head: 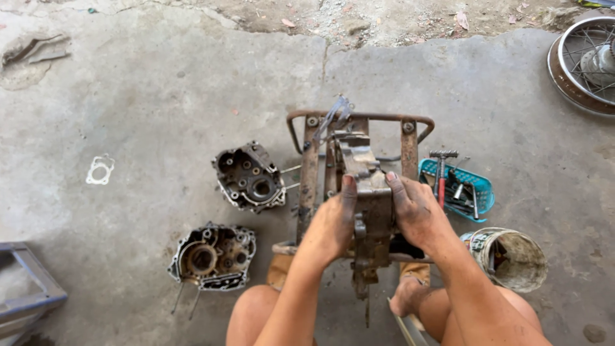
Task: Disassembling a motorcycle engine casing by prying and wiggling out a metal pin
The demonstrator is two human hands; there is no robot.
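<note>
- Both hands are clamped on a grimy engine case (366, 192) standing on edge in a rusty metal stand (359, 118), pretty much dead centre of the shot.
- Left hand (333, 224) presses flat against the case's left side, fingers stretched up and thumb tucked behind, so it's wrapped on, not loose.
- Right hand (416, 211) grips the right side the same way, fingers curled over the top edge, greasy all over.
- At about 9 o'clock from the case sits a crankcase half (250, 178) on the concrete floor (160, 96), open side up, well apart from the hands.
- Down at 8 o'clock there's another crankcase half (213, 256) with a round bore in it.
- Way out at 9 o'clock lies a pale gasket (100, 170), flat on the floor.
- At 3 o'clock, just beside the stand, a blue plastic basket (482, 187) holds tools, including a red-handled one.
- At 4 o'clock a dirty white bucket (509, 258) lies tipped on its side.
- Top right corner, 2 o'clock: a spoked wheel (586, 64).
</note>
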